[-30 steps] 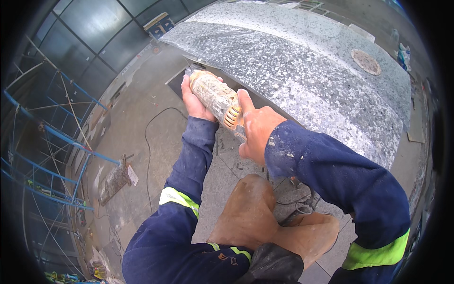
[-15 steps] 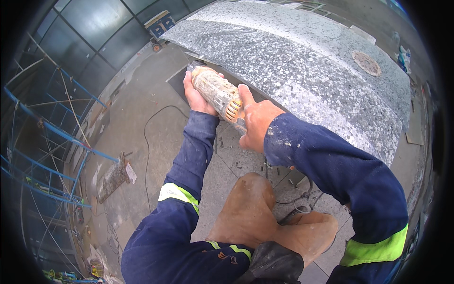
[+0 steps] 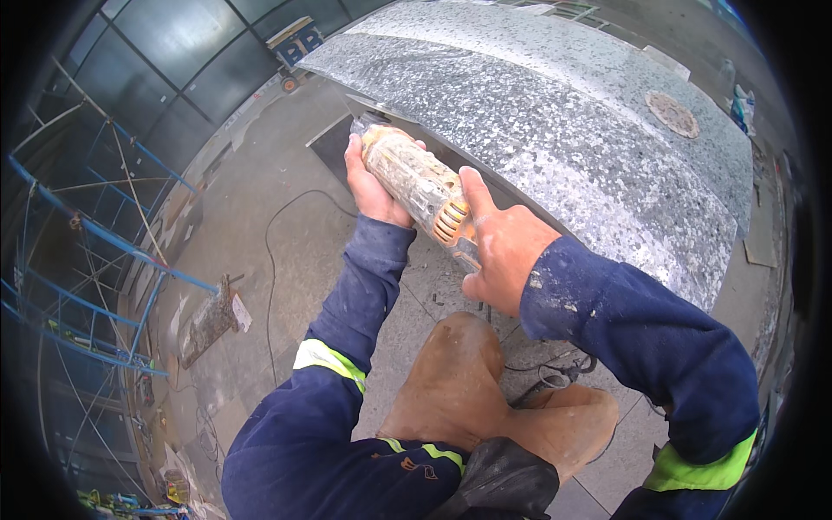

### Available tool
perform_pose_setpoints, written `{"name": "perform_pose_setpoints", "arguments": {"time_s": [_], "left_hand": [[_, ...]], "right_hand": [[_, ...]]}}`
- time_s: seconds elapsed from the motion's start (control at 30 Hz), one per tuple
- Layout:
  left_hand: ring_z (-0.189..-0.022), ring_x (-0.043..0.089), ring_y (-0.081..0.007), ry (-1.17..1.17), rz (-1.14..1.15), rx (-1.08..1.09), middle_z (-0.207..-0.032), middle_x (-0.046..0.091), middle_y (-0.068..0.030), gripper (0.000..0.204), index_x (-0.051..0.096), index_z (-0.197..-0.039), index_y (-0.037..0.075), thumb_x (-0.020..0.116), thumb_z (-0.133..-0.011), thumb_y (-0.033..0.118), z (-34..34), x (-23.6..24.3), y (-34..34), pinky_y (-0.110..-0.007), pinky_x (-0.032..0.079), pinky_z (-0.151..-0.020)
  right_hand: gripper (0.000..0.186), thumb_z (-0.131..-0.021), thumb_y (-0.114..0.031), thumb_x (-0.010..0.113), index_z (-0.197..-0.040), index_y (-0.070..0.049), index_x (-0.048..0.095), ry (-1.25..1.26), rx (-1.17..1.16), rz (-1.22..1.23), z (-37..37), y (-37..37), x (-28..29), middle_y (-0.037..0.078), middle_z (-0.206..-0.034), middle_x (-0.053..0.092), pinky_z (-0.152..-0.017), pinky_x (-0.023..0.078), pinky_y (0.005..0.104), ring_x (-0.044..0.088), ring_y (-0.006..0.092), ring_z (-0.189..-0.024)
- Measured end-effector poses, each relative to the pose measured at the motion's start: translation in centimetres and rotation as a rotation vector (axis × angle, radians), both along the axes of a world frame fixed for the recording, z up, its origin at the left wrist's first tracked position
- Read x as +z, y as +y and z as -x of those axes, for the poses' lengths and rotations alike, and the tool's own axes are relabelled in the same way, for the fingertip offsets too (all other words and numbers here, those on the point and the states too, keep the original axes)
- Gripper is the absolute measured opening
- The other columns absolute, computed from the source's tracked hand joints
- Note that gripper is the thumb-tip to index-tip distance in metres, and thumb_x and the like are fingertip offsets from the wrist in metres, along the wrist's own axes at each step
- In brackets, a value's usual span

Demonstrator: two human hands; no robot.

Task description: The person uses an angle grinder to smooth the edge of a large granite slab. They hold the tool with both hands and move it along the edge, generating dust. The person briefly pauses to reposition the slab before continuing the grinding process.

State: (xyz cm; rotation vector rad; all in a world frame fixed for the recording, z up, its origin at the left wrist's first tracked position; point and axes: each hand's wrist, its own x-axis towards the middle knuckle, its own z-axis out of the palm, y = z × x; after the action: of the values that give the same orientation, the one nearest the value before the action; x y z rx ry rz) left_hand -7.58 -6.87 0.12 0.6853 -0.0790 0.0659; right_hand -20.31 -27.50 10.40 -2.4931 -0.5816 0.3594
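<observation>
An orange and grey angle grinder [image 3: 416, 178], caked in pale dust, is held between both hands at the near edge of a speckled grey stone slab [image 3: 537, 113]. My left hand [image 3: 374, 186] wraps the front of its body from the left and below. At the rear, by the orange vents, my right hand [image 3: 505, 243] grips the handle end, with its index finger stretched along the side. The tool's head points away toward the slab's edge; its disc cannot be made out.
Blue scaffold frames [image 3: 113, 230] stand at the left. A dark cable [image 3: 270, 251] curves over the floor, and a hose [image 3: 559, 374] lies beside my knee. A dusty board [image 3: 208, 325] rests near the scaffold. A wheeled blue box [image 3: 295, 43] stands at the far end.
Both hands have shifted the grinder a little to the right and nearer to me along the slab's edge. My right elbow has moved slightly outward. The grip looks the same.
</observation>
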Motion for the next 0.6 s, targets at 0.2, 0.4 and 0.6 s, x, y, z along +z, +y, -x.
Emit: {"name": "perform_pose_setpoints", "arguments": {"time_s": [0.2, 0.4, 0.6], "left_hand": [[-0.084, 0.065, -0.0359, -0.011, 0.014, -0.055, -0.095, 0.066, -0.0198, 0.065, 0.06, -0.107, 0.004, 0.039, -0.095, 0.064, 1.8, 0.6, -0.9, -0.049, 0.056, -0.075], [-0.083, 0.066, -0.0358, -0.009, 0.049, -0.044, -0.093, 0.067, -0.0186, 0.063, 0.061, -0.106, 0.005, 0.041, -0.095, 0.063, 2.8, 0.7, -1.8, -0.049, 0.057, -0.074], [-0.086, 0.065, -0.0318, -0.009, 0.036, -0.092, -0.093, 0.064, -0.0158, 0.057, 0.059, -0.106, 0.008, 0.042, -0.096, 0.061, 4.4, 1.4, -2.5, -0.047, 0.056, -0.075]], "right_hand": [[0.103, -0.074, -0.011, 0.073, -0.151, 0.012, 0.008, -0.007, -0.006, 0.001, 1.3, -0.8, -0.2, 0.032, -0.083, 0.067, -0.078, 0.057, 0.0444, 0.069, 0.0436, -0.082], [0.103, -0.072, -0.008, 0.072, -0.151, 0.012, 0.008, -0.055, 0.004, -0.037, 2.5, -1.6, -0.7, 0.031, -0.08, 0.066, -0.075, 0.056, 0.0465, 0.068, 0.0442, -0.079], [0.1, -0.072, -0.006, 0.07, -0.15, 0.012, 0.01, -0.009, -0.021, -0.052, 3.2, -1.8, -0.5, 0.032, -0.08, 0.066, -0.075, 0.055, 0.0471, 0.068, 0.0453, -0.079]]}}
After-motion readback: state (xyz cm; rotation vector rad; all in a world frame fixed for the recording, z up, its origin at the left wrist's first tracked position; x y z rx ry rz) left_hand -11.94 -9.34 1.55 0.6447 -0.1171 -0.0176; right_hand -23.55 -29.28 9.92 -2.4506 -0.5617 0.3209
